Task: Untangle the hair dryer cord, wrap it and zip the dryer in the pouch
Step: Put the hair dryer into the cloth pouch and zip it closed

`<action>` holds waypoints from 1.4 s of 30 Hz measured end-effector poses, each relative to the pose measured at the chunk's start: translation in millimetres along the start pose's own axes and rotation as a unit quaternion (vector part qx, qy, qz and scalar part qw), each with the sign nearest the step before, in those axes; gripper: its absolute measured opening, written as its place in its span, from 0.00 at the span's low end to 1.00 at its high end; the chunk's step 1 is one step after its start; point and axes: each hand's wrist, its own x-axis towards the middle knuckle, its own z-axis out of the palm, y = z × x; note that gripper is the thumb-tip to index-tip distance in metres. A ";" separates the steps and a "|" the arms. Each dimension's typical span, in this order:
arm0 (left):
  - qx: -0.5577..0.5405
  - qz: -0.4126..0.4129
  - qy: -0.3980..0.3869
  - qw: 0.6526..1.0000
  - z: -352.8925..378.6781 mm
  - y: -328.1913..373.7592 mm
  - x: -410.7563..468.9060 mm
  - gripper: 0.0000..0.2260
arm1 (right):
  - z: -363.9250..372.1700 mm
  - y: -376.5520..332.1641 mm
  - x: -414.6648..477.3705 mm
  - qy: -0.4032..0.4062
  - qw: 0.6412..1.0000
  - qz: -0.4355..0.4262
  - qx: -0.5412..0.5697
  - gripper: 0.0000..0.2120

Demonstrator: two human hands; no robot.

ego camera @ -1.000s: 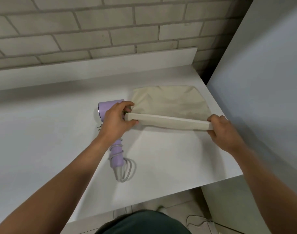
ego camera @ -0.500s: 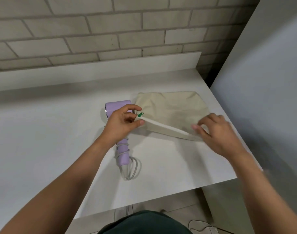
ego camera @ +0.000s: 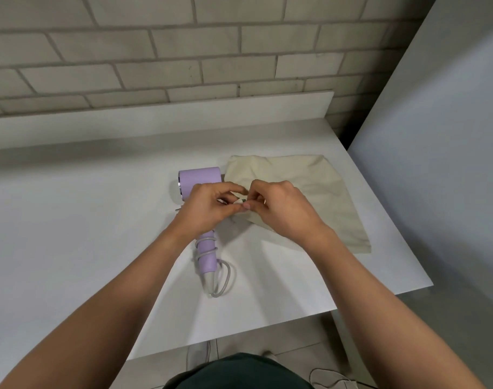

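Cord [ego camera: 208, 246] wrapped, dryer [ego camera: 199, 181] outside pouch [ego camera: 304, 186]; our left hand [ego camera: 208, 210] and right hand [ego camera: 280, 213] pinch its zip corner (bagging, zipping remain).

Lilac hair dryer [ego camera: 199, 181], grey cord [ego camera: 224, 279], cream pouch [ego camera: 304, 186], green zipper pull [ego camera: 243, 201].

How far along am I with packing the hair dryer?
Done: the cord is coiled round the handle of the hair dryer. In hand: the left hand and right hand pinch the pouch corner at its green zip pull. Left: the hair dryer lies on the table outside the pouch; put it in and zip up.
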 end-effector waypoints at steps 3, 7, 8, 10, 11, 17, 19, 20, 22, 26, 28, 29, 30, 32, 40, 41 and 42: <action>0.010 0.020 -0.018 1.000 -5.4 2.2 5.8 0.11 | 2.4 18.4 -5.7 0.056 0.987 -0.095 -0.117 0.05; 0.000 0.007 0.018 1.000 -18.6 2.4 9.4 0.06 | 1.7 58.4 -20.9 0.094 0.976 -0.094 -0.171 0.07; -0.005 0.002 0.022 1.000 -22.2 1.9 9.0 0.05 | 0.9 67.5 -25.2 0.102 0.976 -0.088 -0.173 0.07; -0.007 -0.006 0.007 1.000 -25.0 2.6 7.2 0.02 | 1.3 83.0 -33.4 0.115 0.976 -0.073 -0.172 0.07; 0.003 -0.006 -0.005 1.000 -24.0 3.6 6.7 0.01 | 2.0 87.5 -36.8 0.116 0.976 -0.065 -0.173 0.06; 0.041 -0.006 -0.008 0.999 -16.8 3.1 13.5 0.01 | 1.0 112.0 -54.0 0.119 0.967 -0.068 -0.217 0.06; 0.029 -0.019 0.013 0.999 -18.7 2.9 13.4 0.03 | -3.2 127.2 -64.6 0.127 0.964 -0.054 -0.228 0.07; 0.028 -0.025 0.023 0.999 -18.6 3.0 12.5 0.05 | -4.4 135.3 -70.8 0.133 0.963 -0.043 -0.232 0.07; 0.028 -0.038 0.048 0.998 -16.1 4.1 11.1 0.06 | -4.9 151.2 -83.0 0.146 0.959 -0.025 -0.241 0.07; 0.017 -0.089 0.089 0.992 -10.5 -0.2 9.5 0.05 | -2.7 175.2 -105.4 0.171 0.953 0.004 -0.251 0.08; 0.018 -0.110 0.097 0.989 -8.2 -2.6 9.2 0.04 | -2.2 184.3 -114.9 0.187 0.948 0.017 -0.255 0.08; 0.021 -0.115 0.100 0.988 -6.9 -3.1 9.1 0.04 | -1.7 188.7 -119.4 0.195 0.945 0.025 -0.260 0.08; 0.025 -0.119 0.103 0.987 -5.9 -3.5 9.1 0.04 | -0.7 193.4 -123.3 0.202 0.943 0.032 -0.263 0.09; 0.032 -0.124 0.109 0.986 -4.2 -3.5 9.9 0.04 | 0.8 199.8 -129.3 0.209 0.939 0.045 -0.270 0.08; 0.027 -0.142 0.159 0.977 -3.2 -5.9 15.6 0.08 | -4.9 211.7 -144.9 0.227 0.926 0.073 -0.292 0.08; 0.024 -0.143 0.167 0.975 -4.6 -6.7 15.4 0.08 | -7.0 213.1 -146.9 0.231 0.925 0.078 -0.292 0.09; 0.022 -0.142 0.173 0.974 -5.6 -7.3 14.9 0.08 | -8.5 214.8 -148.8 0.227 0.926 0.083 -0.291 0.10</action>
